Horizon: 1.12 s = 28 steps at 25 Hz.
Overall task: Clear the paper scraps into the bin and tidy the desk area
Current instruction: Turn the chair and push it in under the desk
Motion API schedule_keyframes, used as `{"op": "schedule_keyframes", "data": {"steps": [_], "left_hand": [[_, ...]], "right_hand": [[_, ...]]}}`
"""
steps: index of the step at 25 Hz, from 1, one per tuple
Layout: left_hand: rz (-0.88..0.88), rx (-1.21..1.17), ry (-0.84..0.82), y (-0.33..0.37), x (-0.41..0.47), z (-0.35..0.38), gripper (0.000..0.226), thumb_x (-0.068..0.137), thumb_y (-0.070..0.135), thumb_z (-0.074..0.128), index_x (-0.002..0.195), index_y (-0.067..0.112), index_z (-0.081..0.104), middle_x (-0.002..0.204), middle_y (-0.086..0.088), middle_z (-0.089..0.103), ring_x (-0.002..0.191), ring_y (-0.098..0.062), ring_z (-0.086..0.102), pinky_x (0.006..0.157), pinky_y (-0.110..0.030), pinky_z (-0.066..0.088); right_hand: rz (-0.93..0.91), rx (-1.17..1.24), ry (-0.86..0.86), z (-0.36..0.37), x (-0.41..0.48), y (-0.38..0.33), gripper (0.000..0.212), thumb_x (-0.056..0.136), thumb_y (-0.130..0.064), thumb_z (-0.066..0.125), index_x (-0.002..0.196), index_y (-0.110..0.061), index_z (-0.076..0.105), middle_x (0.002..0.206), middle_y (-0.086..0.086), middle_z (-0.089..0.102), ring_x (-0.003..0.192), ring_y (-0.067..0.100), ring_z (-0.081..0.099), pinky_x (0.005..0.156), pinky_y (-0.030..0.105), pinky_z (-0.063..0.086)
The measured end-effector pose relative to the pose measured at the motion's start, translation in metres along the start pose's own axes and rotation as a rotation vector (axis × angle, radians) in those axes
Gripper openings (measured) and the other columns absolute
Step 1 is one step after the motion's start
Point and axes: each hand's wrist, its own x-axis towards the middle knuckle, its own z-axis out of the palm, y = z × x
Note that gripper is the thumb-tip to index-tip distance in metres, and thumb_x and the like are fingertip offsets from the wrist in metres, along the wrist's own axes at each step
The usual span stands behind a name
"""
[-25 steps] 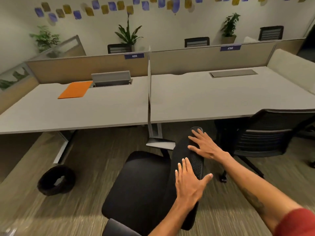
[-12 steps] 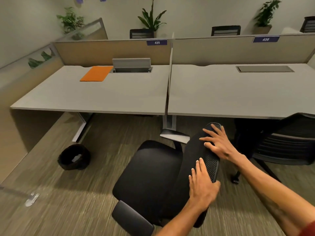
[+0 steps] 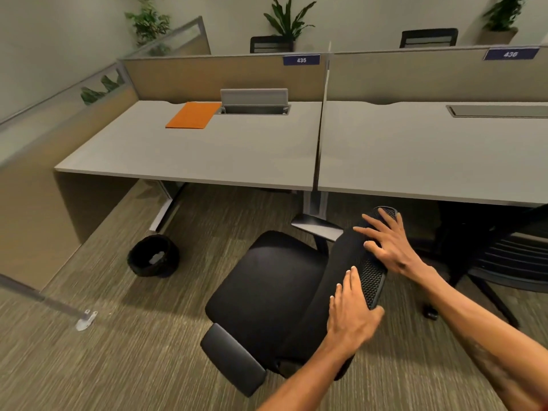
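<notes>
Both hands lay flat and open on the chair (image 3: 267,292) back, left hand (image 3: 351,314) and right hand (image 3: 388,244), gripping nothing. Scraps sat in the bin (image 3: 153,259). A crooked push might have rolled the chair into it.

Chair (image 3: 267,289) before desk (image 3: 189,152), bin (image 3: 153,259) to its left, folder (image 3: 193,115) on desk.

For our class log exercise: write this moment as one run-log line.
stage: tidying desk area | hands: left hand and right hand flat on office chair backrest | bin: scraps inside | desk: orange folder
</notes>
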Motion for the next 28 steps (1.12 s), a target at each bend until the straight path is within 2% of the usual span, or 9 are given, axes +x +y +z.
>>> {"op": "schedule_keyframes", "data": {"steps": [7,13,21,25,28], "left_hand": [[-0.008,0.014,0.03,-0.051,-0.013,-0.055,0.095,0.081,0.046,0.061,0.158,0.028,0.008,0.164,0.005,0.019,0.147,-0.023,0.029,0.117,-0.044,0.032],[-0.03,0.003,0.026,-0.101,-0.03,-0.108,0.097,0.075,0.047,0.058,0.158,0.028,0.011,0.162,0.004,0.025,0.143,-0.023,0.036,0.114,-0.042,0.032],[-0.042,0.022,-0.003,-0.161,-0.051,-0.175,0.096,0.077,0.044,0.06,0.158,0.025,0.014,0.16,-0.001,0.032,0.14,-0.025,0.039,0.115,-0.044,0.032],[-0.023,0.029,-0.035,-0.192,-0.063,-0.211,0.096,0.074,0.043,0.06,0.157,0.027,0.016,0.156,-0.001,0.038,0.137,-0.024,0.044,0.113,-0.042,0.036],[-0.008,0.041,-0.086,-0.221,-0.077,-0.238,0.097,0.072,0.044,0.061,0.157,0.031,0.017,0.155,0.001,0.04,0.135,-0.023,0.046,0.111,-0.039,0.039]], "right_hand": [[-0.019,-0.063,-0.035,0.021,0.023,-0.071,0.075,0.082,-0.061,0.012,0.143,-0.039,0.05,0.163,0.0,0.028,0.154,0.027,0.006,0.121,0.055,-0.015],[-0.057,-0.144,-0.072,0.046,0.045,-0.135,0.073,0.085,-0.06,0.01,0.142,-0.038,0.05,0.162,0.0,0.031,0.154,0.027,0.008,0.121,0.057,-0.014],[-0.142,-0.242,-0.118,0.07,0.075,-0.213,0.067,0.089,-0.061,0.012,0.124,-0.037,0.064,0.153,-0.003,0.044,0.153,0.026,0.013,0.12,0.059,-0.011],[-0.21,-0.288,-0.107,0.084,0.089,-0.245,0.065,0.09,-0.062,0.014,0.116,-0.035,0.066,0.142,-0.005,0.055,0.15,0.023,0.023,0.121,0.057,-0.007],[-0.282,-0.308,-0.101,0.095,0.097,-0.267,0.059,0.093,-0.062,0.018,0.106,-0.034,0.068,0.129,-0.005,0.065,0.141,0.018,0.04,0.123,0.055,0.001]]}}
